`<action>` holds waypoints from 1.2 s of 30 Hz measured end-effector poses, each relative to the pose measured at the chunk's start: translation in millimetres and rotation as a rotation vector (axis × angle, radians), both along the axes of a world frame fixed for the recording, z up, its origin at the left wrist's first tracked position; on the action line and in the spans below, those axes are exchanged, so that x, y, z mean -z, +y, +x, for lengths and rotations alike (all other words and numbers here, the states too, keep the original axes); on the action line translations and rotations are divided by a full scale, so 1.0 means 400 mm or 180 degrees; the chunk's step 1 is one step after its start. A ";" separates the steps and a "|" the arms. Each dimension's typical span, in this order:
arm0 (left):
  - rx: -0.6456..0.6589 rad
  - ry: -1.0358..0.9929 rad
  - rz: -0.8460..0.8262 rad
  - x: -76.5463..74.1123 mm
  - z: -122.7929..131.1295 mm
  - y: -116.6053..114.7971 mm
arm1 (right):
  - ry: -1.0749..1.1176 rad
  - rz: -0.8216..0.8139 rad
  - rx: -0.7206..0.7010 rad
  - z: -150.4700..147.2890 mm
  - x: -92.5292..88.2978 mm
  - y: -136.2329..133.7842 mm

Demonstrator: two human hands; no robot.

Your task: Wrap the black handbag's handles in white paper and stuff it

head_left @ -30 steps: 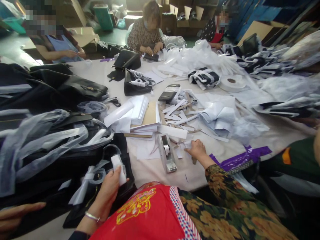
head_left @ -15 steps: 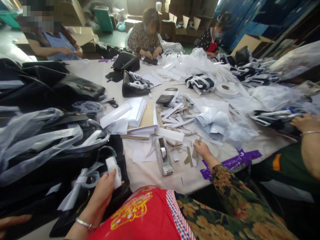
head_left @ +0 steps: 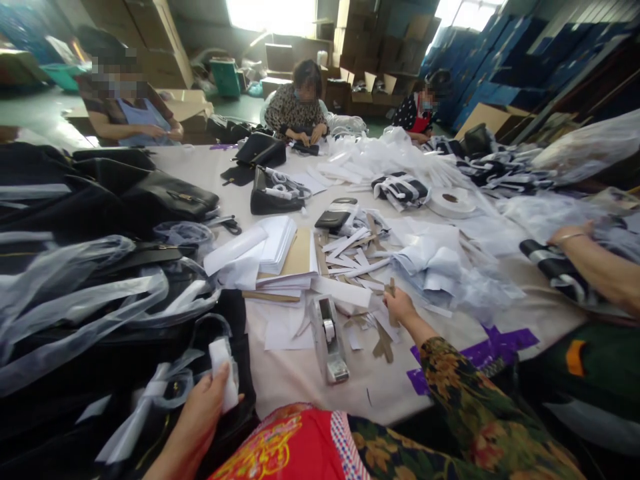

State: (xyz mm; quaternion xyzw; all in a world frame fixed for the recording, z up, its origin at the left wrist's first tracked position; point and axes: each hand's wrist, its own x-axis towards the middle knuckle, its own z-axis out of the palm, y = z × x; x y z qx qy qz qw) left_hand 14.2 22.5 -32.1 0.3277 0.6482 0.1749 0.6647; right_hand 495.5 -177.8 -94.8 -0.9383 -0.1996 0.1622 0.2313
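Observation:
My left hand (head_left: 203, 410) is closed round a white wrapped bag handle (head_left: 223, 372) at the lower left, above a black bag (head_left: 150, 373) covered with clear plastic. My right hand (head_left: 399, 307) reaches over the table and pinches a brown card strip (head_left: 391, 291) among scattered paper and card strips (head_left: 357, 250). A tape dispenser (head_left: 329, 337) stands just left of that hand. A stack of white sheets on a card board (head_left: 290, 247) lies beyond the dispenser.
Black handbags (head_left: 150, 193) pile up on the left. White wrapping paper (head_left: 440, 250) and a tape roll (head_left: 453, 202) lie at right. A co-worker's arm (head_left: 595, 260) reaches in from the right. Three people sit at the far side. Purple plastic (head_left: 480, 350) hangs at the near edge.
My right hand has lifted off the loose scraps by the dispenser and moved a little further out, now pinching a card strip. The co-worker's arm has come in from the right.

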 end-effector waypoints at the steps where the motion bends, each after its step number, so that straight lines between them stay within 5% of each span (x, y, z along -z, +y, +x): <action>1: -0.0005 0.0004 -0.0002 0.003 -0.001 0.001 | -0.0054 -0.0031 -0.0093 0.001 -0.005 0.013; 8: 0.0006 -0.0033 -0.0024 0.020 -0.016 0.003 | -0.0292 -0.0326 -0.0569 0.046 -0.050 0.113; 14: 0.0111 0.0042 0.0024 0.042 -0.028 0.008 | -0.0174 -0.0656 -0.1484 0.074 -0.091 0.220; 18: 0.0030 0.0226 0.0133 0.060 -0.031 0.004 | -0.0837 -0.0751 -0.1476 0.094 -0.116 0.322; 22: -0.0001 0.0351 0.0176 0.050 -0.020 0.000 | -0.1428 -0.0845 -0.1652 0.117 -0.107 0.449; 26: 0.0006 0.0408 0.0265 0.029 -0.006 -0.003 | -0.1899 -0.1471 -0.1763 0.127 -0.073 0.538; 31: -0.0016 0.0366 0.0274 0.050 -0.016 0.000 | -0.1563 -0.1424 -0.1922 0.159 -0.105 0.551; 36: 0.0147 0.0269 0.0163 0.077 -0.028 0.014 | -0.0860 -0.1487 -0.1762 0.190 -0.188 0.473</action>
